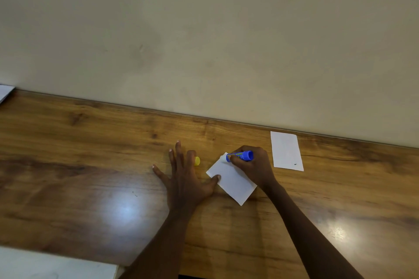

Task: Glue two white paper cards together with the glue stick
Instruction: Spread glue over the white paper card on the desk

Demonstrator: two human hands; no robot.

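Observation:
A white paper card [232, 182] lies tilted on the wooden table [90, 142]. My right hand [254, 167] grips a blue glue stick [241, 156], uncapped, with its white tip touching the card's far corner. My left hand [183, 172] lies flat on the table with fingers spread, and its thumb presses the card's left edge. The yellow cap [197, 161] sits just behind my left fingers, partly hidden. A second white card [286, 150] lies flat to the right, close to the wall.
A beige wall [204, 41] runs along the table's far edge. A white sheet corner [5, 92] shows at the far left. A white surface [52, 265] sits at the bottom left, below the table's front edge.

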